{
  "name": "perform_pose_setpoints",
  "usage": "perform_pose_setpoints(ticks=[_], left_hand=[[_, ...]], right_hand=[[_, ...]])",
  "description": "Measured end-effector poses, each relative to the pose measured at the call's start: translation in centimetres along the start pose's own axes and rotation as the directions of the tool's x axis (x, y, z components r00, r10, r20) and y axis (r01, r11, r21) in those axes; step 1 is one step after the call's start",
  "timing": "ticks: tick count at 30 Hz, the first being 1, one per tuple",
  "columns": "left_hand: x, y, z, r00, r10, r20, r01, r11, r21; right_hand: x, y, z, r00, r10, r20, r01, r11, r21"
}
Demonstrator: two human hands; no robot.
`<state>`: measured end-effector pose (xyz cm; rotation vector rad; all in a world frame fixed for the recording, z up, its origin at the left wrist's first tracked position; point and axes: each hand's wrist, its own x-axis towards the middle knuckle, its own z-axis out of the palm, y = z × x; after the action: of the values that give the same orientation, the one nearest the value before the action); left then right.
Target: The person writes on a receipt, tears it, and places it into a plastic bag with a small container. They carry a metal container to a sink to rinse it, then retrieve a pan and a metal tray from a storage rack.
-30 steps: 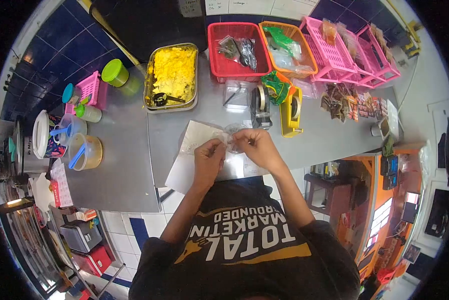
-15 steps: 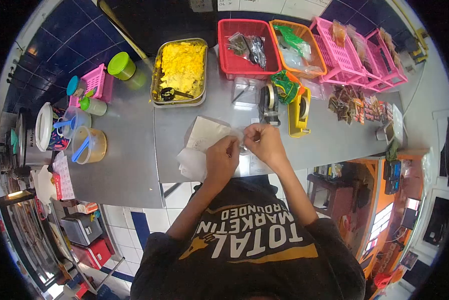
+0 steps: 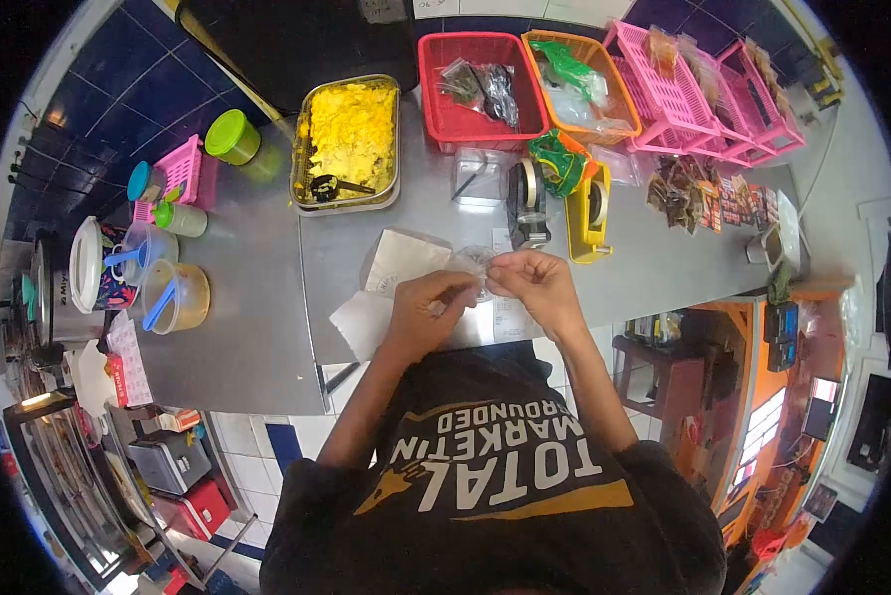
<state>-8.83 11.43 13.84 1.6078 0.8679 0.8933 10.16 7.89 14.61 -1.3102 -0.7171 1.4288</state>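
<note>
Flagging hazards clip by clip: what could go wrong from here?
The off-white, creased paper sheet lies by the near edge of the grey metal counter; the bare left hand might nudge it off.
The black plastic tape dispenser just beyond the bare right hand could get bumped.
Thin, clear plastic at the hands might slip or crumple.

And there it is, big across the dark shirt (image 3: 525, 461), upside down from up here: "TOTAL", then "MARKETIN" running into the folds, then "ROUNDED" in smaller capitals! Over left, the silvery pot (image 3: 74, 297) shows "Miy", the rest unclear. Marks on the pale paper (image 3: 404, 256)? Too faint to read!
</note>
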Motion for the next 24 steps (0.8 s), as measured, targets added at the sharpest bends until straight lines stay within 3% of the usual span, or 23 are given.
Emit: perform_pose_setpoints(ticks=[4, 7, 12, 24], left_hand=[[1.1, 1.9, -0.7, 0.969, -0.153, 0.195, 0.167, 0.984, -0.058], [1.8, 1.5, -0.8, 0.966, -0.108, 0.233, 0.089, 0.992, 0.089], [2.5, 2.2, 0.2, 0.976, -0.112, 0.187, 0.077, 0.980, 0.182], [2.3, 2.4, 1.1, 0.985, -0.137, 0.103, 0.106, 0.958, 0.268]], right_hand=[[-0.4, 0.1, -0.1, 1.000, -0.017, -0.012, 0.017, 0.999, 0.035], [-0.4, 0.4, -0.4, 1.000, 0.002, -0.021, 0.000, 0.994, 0.107], [-0.3, 0.9, -1.0, 0.995, 0.095, 0.022, -0.097, 0.942, 0.322], [-0.6, 0.8, -0.8, 0.995, 0.095, 0.014, -0.094, 0.938, 0.333]])
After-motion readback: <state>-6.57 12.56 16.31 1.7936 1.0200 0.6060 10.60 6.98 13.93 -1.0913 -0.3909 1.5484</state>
